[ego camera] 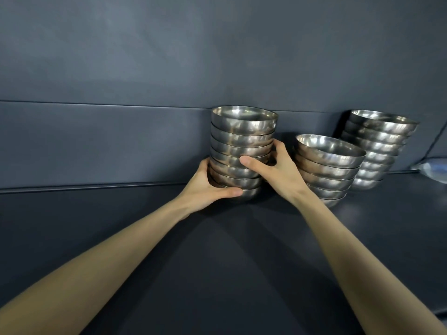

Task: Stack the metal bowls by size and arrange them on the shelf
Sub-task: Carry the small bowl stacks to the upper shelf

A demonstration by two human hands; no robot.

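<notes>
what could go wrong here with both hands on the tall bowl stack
1. The left hand and right hand grip the tall stack low and at mid-height, leaving the top bowls unsupported. They could tip or slide if the stack is moved quickly.
2. The middle stack stands close beside the right hand, so a sideways shift might knock it.

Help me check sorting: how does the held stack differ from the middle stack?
The held stack is taller than the middle stack. Its bowls look narrower than the middle stack's. The left hand and right hand grip the held stack; the middle stack stands free. Both are shiny nested metal bowls.
</notes>
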